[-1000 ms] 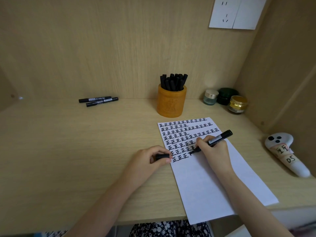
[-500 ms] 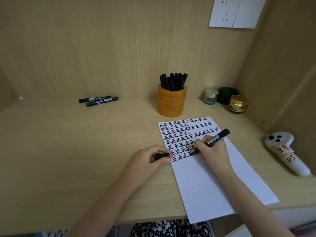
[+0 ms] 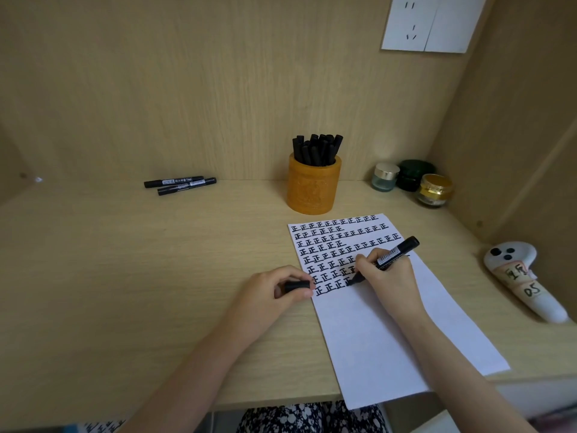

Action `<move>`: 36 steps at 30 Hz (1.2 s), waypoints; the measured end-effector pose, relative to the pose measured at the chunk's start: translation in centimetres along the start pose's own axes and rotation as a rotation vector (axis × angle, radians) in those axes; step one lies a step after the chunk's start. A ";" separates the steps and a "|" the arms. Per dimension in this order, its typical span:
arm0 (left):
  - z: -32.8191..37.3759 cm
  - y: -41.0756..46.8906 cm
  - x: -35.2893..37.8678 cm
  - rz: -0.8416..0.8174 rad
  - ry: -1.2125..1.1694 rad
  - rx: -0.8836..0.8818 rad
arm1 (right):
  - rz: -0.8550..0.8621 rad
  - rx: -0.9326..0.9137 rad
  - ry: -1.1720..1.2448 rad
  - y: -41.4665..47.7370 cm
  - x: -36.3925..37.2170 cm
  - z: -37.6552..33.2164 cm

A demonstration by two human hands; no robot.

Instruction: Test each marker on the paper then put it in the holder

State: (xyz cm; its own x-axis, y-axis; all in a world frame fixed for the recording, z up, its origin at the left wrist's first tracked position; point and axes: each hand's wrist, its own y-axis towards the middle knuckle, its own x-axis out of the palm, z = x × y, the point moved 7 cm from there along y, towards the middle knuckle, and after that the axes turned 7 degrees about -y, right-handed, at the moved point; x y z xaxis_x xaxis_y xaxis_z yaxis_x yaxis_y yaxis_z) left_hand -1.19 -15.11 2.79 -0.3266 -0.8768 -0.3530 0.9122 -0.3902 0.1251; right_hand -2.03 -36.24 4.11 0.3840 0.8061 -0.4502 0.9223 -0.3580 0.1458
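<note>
A white paper (image 3: 384, 332) lies on the wooden desk, its upper half filled with rows of black written characters. My right hand (image 3: 387, 276) grips a black marker (image 3: 395, 254) with its tip touching the paper at the end of the lowest row. My left hand (image 3: 274, 292) rests on the desk at the paper's left edge and pinches the marker's black cap (image 3: 296, 286). An orange holder (image 3: 313, 184) stands behind the paper, with several black markers upright in it. Two more black markers (image 3: 179, 184) lie side by side at the back left.
Three small jars (image 3: 412, 182) stand at the back right corner. A white controller (image 3: 521, 281) with handwritten labels lies by the right wall. A wall socket (image 3: 431, 23) sits high on the back panel. The paper overhangs the desk's front edge.
My right hand has shifted the marker slightly while writing at the end of the lowest row. My left hand with the cap has stayed in place.
</note>
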 end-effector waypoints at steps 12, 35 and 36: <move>0.1 0.0 0.0 0.004 0.023 0.008 | 0.078 0.019 -0.018 -0.1 -0.8 -0.1; 1.4 -0.3 -1.4 0.166 -0.399 0.027 | -0.123 0.058 0.445 -1.3 0.6 -3.1; 1.4 -0.3 -1.5 0.180 -0.431 0.024 | -0.122 0.045 0.434 -1.5 1.0 -3.5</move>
State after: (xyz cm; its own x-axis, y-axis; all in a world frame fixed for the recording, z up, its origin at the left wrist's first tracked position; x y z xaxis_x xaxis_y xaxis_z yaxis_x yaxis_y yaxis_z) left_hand -1.32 -14.06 4.54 -0.2413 -0.9660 0.0930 0.9594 -0.2230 0.1727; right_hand -2.89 -33.28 6.53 0.2646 0.9631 -0.0491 0.9627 -0.2608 0.0723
